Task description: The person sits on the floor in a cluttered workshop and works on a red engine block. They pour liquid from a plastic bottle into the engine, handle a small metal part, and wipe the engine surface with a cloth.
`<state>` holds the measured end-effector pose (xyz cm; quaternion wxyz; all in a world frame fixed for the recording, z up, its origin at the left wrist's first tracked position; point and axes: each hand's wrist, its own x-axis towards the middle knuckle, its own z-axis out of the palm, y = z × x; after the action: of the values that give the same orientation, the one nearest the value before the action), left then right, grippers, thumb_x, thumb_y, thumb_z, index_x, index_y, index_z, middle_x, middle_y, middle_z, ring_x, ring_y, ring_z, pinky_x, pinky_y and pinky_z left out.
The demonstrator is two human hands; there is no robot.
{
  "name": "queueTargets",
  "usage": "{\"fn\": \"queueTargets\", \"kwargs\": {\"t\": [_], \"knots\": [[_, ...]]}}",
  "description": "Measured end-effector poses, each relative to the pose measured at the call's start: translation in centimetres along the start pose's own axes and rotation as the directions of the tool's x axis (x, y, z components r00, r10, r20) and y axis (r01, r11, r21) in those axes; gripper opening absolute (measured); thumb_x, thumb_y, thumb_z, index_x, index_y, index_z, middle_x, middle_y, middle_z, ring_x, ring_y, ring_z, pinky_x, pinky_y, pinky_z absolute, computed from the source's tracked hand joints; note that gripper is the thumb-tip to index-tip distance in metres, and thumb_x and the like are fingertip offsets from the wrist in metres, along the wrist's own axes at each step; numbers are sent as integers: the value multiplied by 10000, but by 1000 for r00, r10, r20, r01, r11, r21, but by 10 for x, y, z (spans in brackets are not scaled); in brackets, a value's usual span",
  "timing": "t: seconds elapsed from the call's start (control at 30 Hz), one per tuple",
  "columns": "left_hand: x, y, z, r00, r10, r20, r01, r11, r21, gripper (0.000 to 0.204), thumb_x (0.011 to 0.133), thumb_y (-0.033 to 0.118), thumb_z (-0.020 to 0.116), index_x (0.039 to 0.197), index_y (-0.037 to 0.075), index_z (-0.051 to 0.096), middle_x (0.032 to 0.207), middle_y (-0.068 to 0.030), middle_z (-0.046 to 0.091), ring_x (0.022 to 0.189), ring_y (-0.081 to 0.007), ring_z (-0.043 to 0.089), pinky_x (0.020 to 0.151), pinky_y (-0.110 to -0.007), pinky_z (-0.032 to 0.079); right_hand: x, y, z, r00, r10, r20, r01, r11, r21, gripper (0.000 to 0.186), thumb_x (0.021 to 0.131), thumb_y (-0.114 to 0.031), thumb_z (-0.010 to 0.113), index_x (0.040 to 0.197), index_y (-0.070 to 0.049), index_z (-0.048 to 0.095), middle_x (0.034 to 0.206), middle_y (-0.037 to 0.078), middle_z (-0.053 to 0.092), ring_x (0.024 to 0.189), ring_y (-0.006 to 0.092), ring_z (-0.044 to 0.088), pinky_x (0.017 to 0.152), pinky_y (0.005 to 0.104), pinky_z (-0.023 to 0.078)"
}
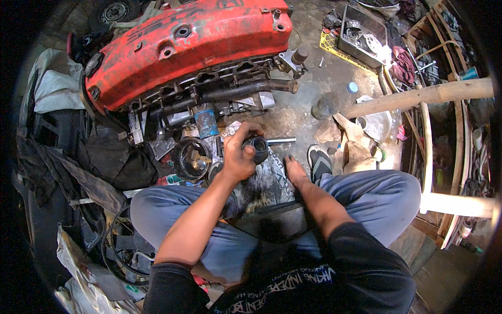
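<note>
My left hand (pixel 239 156) is wrapped round a black, hollow cylindrical part (pixel 257 149), its round opening facing up. Just beyond it a shiny metal bar (pixel 282 140) points to the right. Lower and to the right, my right hand (pixel 297 171) is closed beside a black-and-white patterned cloth (pixel 273 170); what its fingers hold is hidden. A black round bowl-like container (pixel 191 158) with dirty contents sits left of my left hand. Beyond my hands lies a large engine with a red cover (pixel 196 34) and a blue oil filter (pixel 206 121) at its near side.
At the far right stands a crate (pixel 364 35) of metal parts. A clear bottle (pixel 334 102) with a blue cap lies near a wooden pole (pixel 418 98). Brown paper or rags (pixel 351 141) lie right of my sandalled foot (pixel 318 161). Dark cloth (pixel 117 162) is heaped at left.
</note>
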<state>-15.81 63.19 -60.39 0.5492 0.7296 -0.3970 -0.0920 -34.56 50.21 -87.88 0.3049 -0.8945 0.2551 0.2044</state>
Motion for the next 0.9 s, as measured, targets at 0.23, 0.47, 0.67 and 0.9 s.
{"fn": "queueTargets", "kwargs": {"t": [0.23,0.47,0.67,0.9], "knots": [[8,19,3,1000,0,-25,-3,994,-106,933,944,840,273,1030,-31,596,855,-83,654,743,-152,638,676,-299,489,4,8,-22,901,338,-271,-294,937,190,532,817,-230,804,1228,23,581,1162,291,677,1130,467,648,950,511,534],[33,36,22,986,105,-128,-136,952,-272,853,982,788,328,1040,-23,586,833,-57,617,742,-124,595,678,-271,469,6,19,-96,674,605,-424,-321,756,570,342,795,-213,827,1026,12,714,993,224,747,965,356,728,875,427,554],[34,49,15,979,122,-161,-167,936,-309,782,1037,707,303,1031,-26,576,844,-81,631,732,-124,602,655,-264,469,-33,-28,-232,708,316,-631,141,813,565,289,893,-108,694,1132,51,725,1009,137,750,900,195,677,846,353,545],[8,38,10,986,71,-151,-111,955,-274,671,1078,576,311,1034,-26,604,862,-124,647,786,-218,652,720,-329,498,-154,-135,-296,903,176,-392,316,348,883,355,1071,-221,575,1218,102,570,1083,194,674,925,299,730,904,379,611]]}}
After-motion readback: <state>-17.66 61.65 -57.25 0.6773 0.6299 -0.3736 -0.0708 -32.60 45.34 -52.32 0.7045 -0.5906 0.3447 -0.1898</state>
